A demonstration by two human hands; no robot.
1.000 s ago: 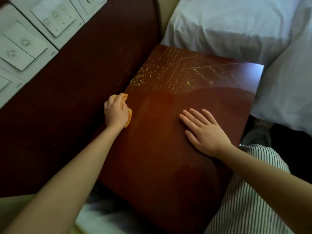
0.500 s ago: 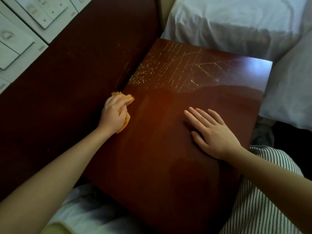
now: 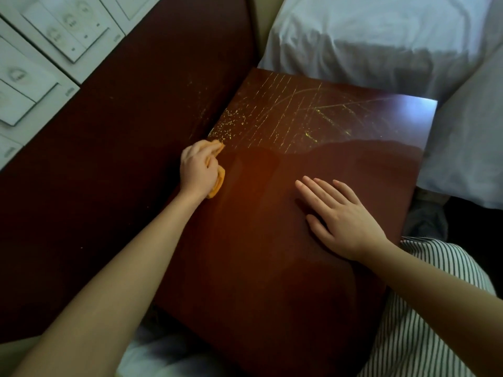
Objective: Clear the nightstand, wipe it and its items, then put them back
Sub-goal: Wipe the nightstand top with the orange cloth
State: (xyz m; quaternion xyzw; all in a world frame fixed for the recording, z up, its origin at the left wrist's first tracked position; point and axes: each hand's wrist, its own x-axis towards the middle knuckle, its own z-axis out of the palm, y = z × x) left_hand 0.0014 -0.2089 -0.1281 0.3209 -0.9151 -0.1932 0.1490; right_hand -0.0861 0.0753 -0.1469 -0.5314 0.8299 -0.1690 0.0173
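The nightstand [image 3: 258, 240] has a dark red-brown glossy top with nothing standing on it; fine scratches and yellowish specks show on its far part. My left hand [image 3: 197, 170] grips a small orange cloth [image 3: 219, 180] and presses it on the top's left edge, against the wall panel. My right hand [image 3: 343, 221] lies flat, fingers straight, on the right middle of the top.
A dark wooden wall panel [image 3: 109, 164] runs along the left with white switch plates [image 3: 40, 58] at the upper left. White pillows and bedding [image 3: 381, 42] border the nightstand at the back and right. My striped trouser leg [image 3: 424, 322] is at the lower right.
My left hand with the cloth has slid a little farther along the left edge toward the back. My right hand stays flat in place.
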